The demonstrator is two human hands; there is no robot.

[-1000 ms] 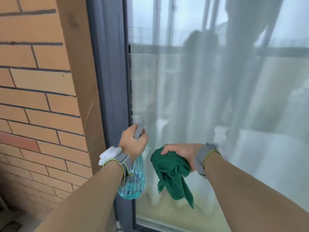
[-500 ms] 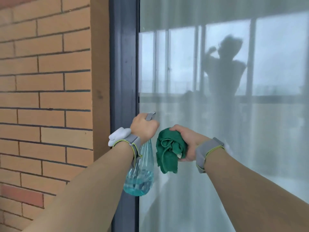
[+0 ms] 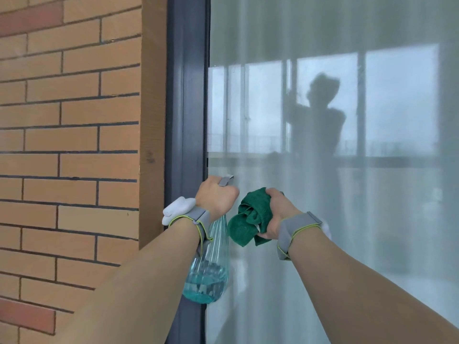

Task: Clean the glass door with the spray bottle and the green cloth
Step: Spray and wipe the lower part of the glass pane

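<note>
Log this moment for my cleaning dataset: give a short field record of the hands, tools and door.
left hand: grips the spray bottle by its head, nozzle toward the glass
right hand: holds the bunched green cloth
bottle contents: blue liquid, low in the body
glass door: sheer curtain behind, reflections on the pane
door frame: dark, beside a brick wall
wrists: grey bands on both
</note>
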